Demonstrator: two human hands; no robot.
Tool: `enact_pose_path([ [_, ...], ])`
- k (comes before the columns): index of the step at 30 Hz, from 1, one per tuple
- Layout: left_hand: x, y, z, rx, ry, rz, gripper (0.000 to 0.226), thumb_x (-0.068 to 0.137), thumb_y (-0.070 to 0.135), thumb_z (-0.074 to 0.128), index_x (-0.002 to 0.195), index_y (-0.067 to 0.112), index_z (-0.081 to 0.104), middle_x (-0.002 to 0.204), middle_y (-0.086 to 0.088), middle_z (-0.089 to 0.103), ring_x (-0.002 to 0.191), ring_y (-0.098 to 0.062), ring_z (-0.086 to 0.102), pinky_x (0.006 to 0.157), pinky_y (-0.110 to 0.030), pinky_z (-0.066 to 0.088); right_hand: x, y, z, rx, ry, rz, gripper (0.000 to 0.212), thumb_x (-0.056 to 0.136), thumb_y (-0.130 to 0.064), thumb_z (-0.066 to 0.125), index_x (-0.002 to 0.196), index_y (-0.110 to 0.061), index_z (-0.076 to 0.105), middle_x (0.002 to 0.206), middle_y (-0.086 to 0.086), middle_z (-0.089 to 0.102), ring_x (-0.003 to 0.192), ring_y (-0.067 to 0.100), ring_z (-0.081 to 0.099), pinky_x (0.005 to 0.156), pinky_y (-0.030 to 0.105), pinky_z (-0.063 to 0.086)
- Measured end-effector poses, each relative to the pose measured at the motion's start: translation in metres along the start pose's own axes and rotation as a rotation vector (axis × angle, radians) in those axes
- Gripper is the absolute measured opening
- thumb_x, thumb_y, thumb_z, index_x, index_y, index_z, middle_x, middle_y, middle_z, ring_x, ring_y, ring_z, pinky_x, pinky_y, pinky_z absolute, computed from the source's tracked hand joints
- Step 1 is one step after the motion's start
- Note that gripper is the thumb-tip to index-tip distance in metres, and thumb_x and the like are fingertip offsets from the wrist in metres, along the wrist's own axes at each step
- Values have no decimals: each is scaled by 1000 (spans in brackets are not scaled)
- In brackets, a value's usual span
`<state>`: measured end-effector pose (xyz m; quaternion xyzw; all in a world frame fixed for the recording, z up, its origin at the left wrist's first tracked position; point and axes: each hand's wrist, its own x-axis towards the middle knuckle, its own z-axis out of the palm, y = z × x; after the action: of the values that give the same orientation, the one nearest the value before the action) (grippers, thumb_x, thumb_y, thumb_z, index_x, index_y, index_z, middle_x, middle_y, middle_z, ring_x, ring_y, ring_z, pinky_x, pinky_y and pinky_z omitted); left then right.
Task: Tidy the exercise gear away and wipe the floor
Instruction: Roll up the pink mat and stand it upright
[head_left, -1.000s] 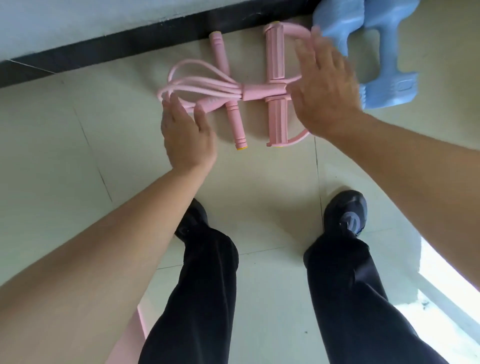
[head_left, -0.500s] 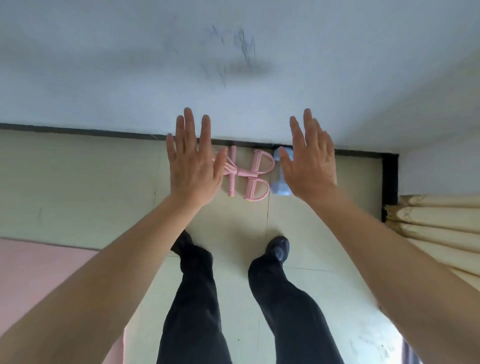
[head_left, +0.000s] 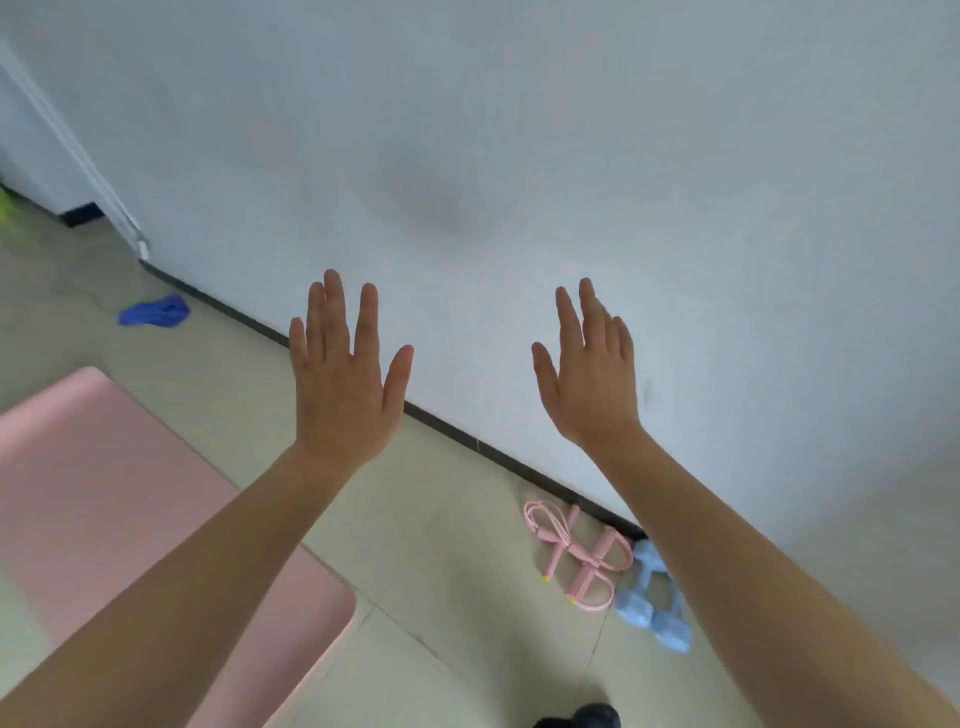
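Left hand (head_left: 340, 395) and right hand (head_left: 589, 384) hover empty, fingers spread. Pink rubber pull-rope exerciser (head_left: 587, 561) and pale blue dumbbells (head_left: 639, 613) lie at five o'clock; the pink foam mat (head_left: 104, 493) at eight o'clock could trip a careless step.

no readable text
the wall (head_left: 519, 130), floor (head_left: 441, 545), mat (head_left: 104, 493) and dumbbells (head_left: 634, 610) show no legible letters, numbers or signs.

Pull rope (head_left: 577, 557): pink, laid by wall (head_left: 519, 156).
Dumbbells (head_left: 636, 610): blue, set beside it.
Mat (head_left: 104, 493): pink, spread flat.
Cloth (head_left: 153, 310): blue, crumpled.
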<state>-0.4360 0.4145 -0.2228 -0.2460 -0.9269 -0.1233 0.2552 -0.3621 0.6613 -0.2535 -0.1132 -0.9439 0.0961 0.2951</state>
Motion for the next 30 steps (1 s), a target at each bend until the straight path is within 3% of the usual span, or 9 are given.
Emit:
enact_pose_path([
  [6,-160,-183,-183,282,80,-272,67,102,49,27,154,8,18,159,-27,11,148,-41,10,116,-60,18,-38,-275,1,259,-59,-184,72,100,-40,44,156,-7,13,161,19,19,138,35,38,116,49,28],
  [12,-297,-324,-347,517,179,-520,67,100,47,31,153,6,23,158,-28,13,148,-43,10,115,-62,16,-98,-536,-27,438,-93,-639,71,97,-40,45,155,-8,18,159,18,25,141,32,34,114,50,31],
  [19,-373,-424,-401,618,236,-763,68,100,49,30,153,7,20,159,-25,11,148,-40,9,115,-61,16,-134,-686,-3,508,-133,-880,68,99,-44,42,154,-10,21,158,18,27,134,35,42,112,47,33],
  [24,-369,-512,-415,697,173,-749,67,101,49,29,154,8,20,160,-25,10,149,-40,6,115,-63,16,-108,-775,41,523,-142,-934,65,99,-41,45,151,-6,29,154,22,33,127,37,49,109,49,36],
  [30,-350,-618,-448,762,134,-761,66,100,49,26,152,9,27,160,-25,9,149,-40,7,114,-63,18,-62,-892,76,512,-165,-1015,66,100,-47,36,152,-8,30,155,22,32,134,38,41,112,51,32],
])
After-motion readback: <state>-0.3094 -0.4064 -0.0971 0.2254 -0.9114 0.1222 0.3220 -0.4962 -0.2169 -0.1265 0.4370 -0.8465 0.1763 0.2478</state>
